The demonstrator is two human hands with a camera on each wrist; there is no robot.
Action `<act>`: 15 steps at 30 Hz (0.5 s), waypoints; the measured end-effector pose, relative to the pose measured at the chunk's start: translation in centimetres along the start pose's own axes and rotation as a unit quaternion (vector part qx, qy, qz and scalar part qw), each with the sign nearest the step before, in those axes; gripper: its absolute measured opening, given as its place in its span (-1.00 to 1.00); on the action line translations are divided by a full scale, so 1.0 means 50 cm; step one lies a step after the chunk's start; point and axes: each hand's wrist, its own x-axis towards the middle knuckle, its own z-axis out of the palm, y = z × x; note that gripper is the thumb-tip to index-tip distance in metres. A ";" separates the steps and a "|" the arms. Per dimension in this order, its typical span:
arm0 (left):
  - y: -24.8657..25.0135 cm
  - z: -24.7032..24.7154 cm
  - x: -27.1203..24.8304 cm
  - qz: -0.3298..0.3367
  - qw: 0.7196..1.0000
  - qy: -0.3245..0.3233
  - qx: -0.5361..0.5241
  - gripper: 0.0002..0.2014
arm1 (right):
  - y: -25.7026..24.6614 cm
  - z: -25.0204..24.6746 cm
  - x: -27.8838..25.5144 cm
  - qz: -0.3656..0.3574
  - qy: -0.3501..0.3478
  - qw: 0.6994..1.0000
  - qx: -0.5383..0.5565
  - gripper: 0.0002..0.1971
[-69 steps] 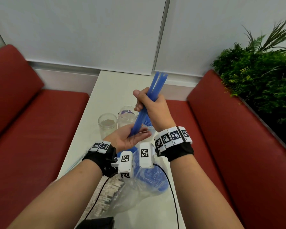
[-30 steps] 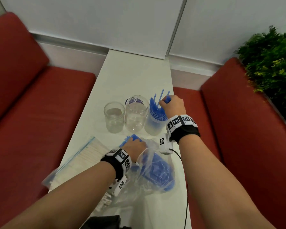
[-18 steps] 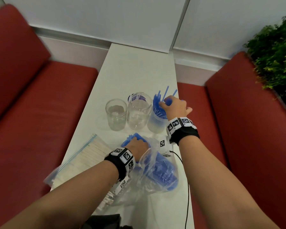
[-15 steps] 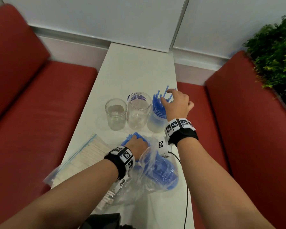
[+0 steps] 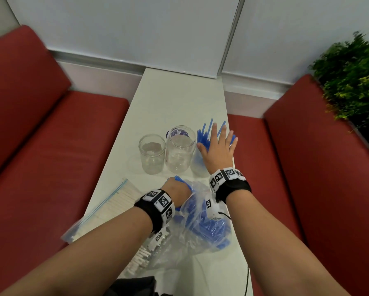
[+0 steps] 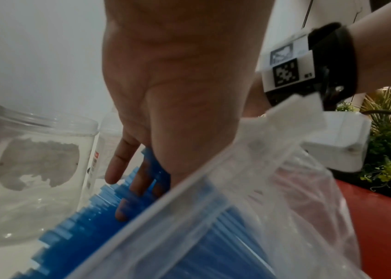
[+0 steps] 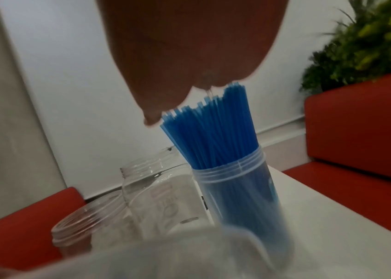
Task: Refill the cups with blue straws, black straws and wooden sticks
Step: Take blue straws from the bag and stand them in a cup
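— Where was your right hand (image 5: 218, 148) just then?

— You had it flat over the right-hand cup (image 7: 239, 190), fingers (image 5: 214, 132) straight and spread, so that grip was wide and held nothing. In the right wrist view the palm (image 7: 189, 47) sat right on the tips of the blue straws (image 7: 211, 132) standing in that cup; a few tips poked up past your fingers in the head view.

— And the left hand (image 5: 176, 192)?

— You had it down at the mouth of the clear bag (image 5: 198, 212) on the worktop (image 5: 179, 99), just in front of the cups. The left wrist view showed your fingers (image 6: 120, 164) curled in among the loose blue straws in the bag (image 6: 99, 217), gripping a bunch of them where the ends stuck out of the opening.

— What about the other cups?

— You had three in a row. The middle cup (image 5: 180, 148), with a label at its back, and the left cup (image 5: 152, 153) stood just beside the filled one, both without straws or sticks. The zip bag of wooden sticks (image 5: 113, 207) lay to the left of your left wrist, near the worktop's edge. Another bag of white-wrapped pieces (image 5: 145, 255) lay under your left forearm; what it held I could not tell.
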 end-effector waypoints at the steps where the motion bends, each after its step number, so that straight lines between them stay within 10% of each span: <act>1: -0.001 -0.003 -0.002 0.000 1.000 0.007 0.005 -0.81 | 0.002 -0.011 -0.005 -0.018 0.059 0.996 0.058 -0.26; 4: -0.003 -0.018 -0.013 -0.013 1.000 0.020 0.017 -0.81 | -0.001 -0.036 -0.038 -0.088 0.150 0.948 0.268 -0.32; 10: -0.026 -0.091 -0.049 -0.067 0.998 0.000 0.006 -0.80 | -0.019 -0.043 -0.133 -0.032 -0.182 0.801 0.569 -0.05; 13: -0.039 -0.150 -0.080 -0.081 0.996 -0.030 -0.032 -0.80 | -0.016 -0.019 -0.170 -0.045 -0.297 0.803 0.514 0.33; 15: -0.045 -0.189 -0.105 -0.076 0.996 -0.028 -0.027 -0.78 | -0.023 -0.013 -0.182 -0.049 -0.348 0.796 0.493 0.20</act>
